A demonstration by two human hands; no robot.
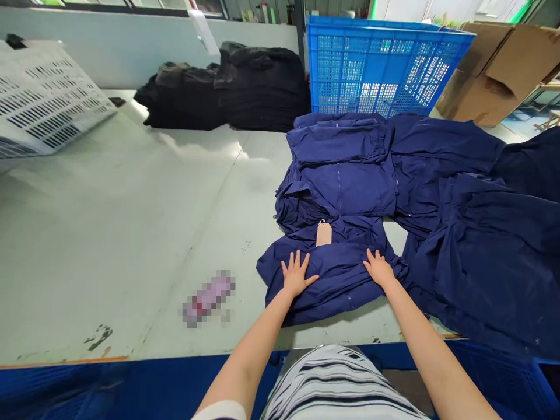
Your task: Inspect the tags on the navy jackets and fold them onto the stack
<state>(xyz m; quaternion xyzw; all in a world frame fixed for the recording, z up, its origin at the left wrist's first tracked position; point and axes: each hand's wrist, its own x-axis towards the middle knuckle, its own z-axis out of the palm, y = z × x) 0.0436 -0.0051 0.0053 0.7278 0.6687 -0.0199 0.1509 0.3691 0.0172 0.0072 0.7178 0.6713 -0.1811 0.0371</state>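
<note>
A navy blue jacket lies on the pale green table at its front edge, partly folded and wrinkled. My left hand rests flat on its left part, fingers spread. Toward the jacket's right side, my right hand presses down with its fingers apart. Between and above the hands, a tan cardboard tag lies on the cloth. Just behind is another navy jacket, zipped and folded, with its hood opening toward me.
More navy garments are heaped at the right. Black folded clothes sit at the back. A blue crate, cardboard box and white crate stand around the table. A blurred purple item lies left.
</note>
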